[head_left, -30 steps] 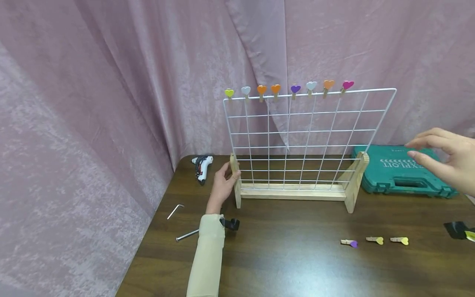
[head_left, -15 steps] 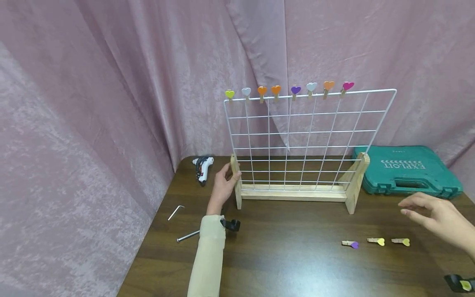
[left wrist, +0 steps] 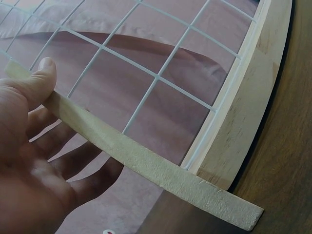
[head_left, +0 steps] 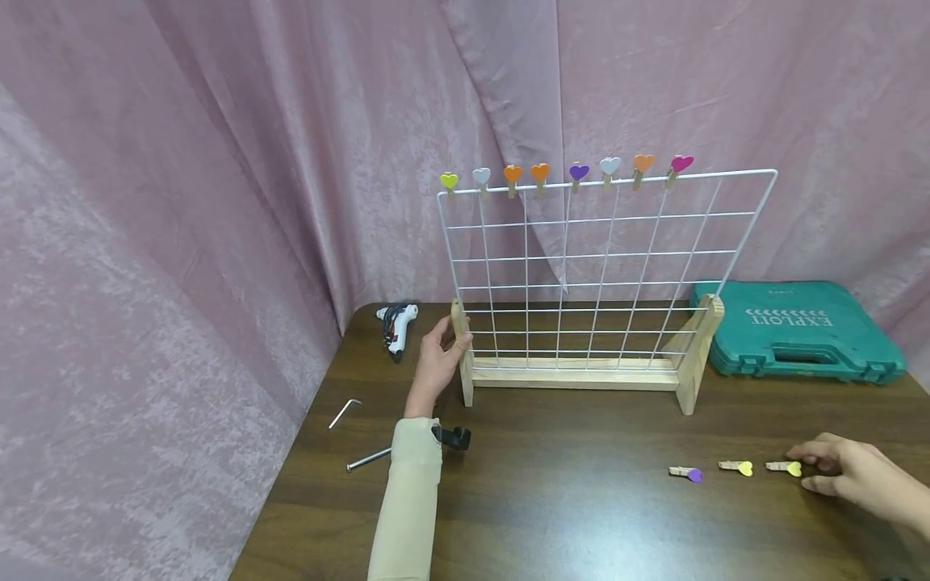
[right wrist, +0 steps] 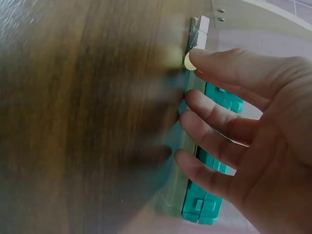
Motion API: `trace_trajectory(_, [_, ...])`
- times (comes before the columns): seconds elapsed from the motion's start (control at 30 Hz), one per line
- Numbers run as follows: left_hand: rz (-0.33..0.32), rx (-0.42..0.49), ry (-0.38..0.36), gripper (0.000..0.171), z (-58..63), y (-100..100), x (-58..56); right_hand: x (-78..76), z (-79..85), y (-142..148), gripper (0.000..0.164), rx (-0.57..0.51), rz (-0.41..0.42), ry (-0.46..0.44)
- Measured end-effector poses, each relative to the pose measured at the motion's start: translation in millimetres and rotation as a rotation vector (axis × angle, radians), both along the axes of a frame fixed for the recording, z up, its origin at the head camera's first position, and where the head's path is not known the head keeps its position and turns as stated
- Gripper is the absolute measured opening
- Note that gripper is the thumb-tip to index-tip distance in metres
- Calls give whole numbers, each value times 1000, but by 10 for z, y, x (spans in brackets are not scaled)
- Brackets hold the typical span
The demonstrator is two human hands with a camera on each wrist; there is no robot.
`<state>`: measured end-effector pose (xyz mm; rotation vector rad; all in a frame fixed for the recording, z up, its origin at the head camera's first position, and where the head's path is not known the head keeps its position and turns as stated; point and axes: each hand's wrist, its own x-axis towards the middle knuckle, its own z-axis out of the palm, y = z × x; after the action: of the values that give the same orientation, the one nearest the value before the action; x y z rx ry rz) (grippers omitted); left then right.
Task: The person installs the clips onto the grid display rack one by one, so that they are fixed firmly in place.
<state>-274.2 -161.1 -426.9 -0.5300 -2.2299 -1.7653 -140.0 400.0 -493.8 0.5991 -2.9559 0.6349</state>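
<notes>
My left hand (head_left: 437, 355) holds the left wooden upright (head_left: 462, 355) of a stand that carries a white wire grid (head_left: 574, 274). In the left wrist view the thumb (left wrist: 45, 80) lies on one side of the upright and the fingers on the other. Heart-topped clothespins, such as a purple one (head_left: 579, 173), line the grid's top wire. My right hand (head_left: 857, 474) is low over the table, thumb and fingertips around the yellow-heart end of the rightmost loose clothespin (head_left: 783, 467); no firm pinch shows. Beside it lie another yellow-heart clothespin (head_left: 736, 468) and a purple-heart one (head_left: 686, 474).
A green tool case (head_left: 799, 331) lies behind the stand at the right. On the left are a white glue gun (head_left: 397, 329), a hex key (head_left: 344, 412) and a metal bolt (head_left: 369, 460). Pink curtain hangs behind the brown table (head_left: 552, 516).
My right hand has come down from over the green case to the rightmost loose clothespin on the table. The left hand stays on the upright.
</notes>
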Motion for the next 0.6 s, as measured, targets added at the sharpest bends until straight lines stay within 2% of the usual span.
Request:
trace_trajectory(0.23, [6, -3, -11, 43, -9, 7, -20, -38, -38, -19, 28, -37, 91, 153])
trace_trajectory(0.43, [6, -3, -9, 41, -5, 5, -20, -59, -31, -23, 27, -3, 85, 137])
trace_trajectory(0.5, [2, -2, -11, 41, 1, 3, -18, -67, -2, -26, 26, 32, 58, 86])
trace_trajectory(0.6, [2, 2, -17, 41, 15, -1, -11, -73, 31, -36, 27, 61, 39, 62])
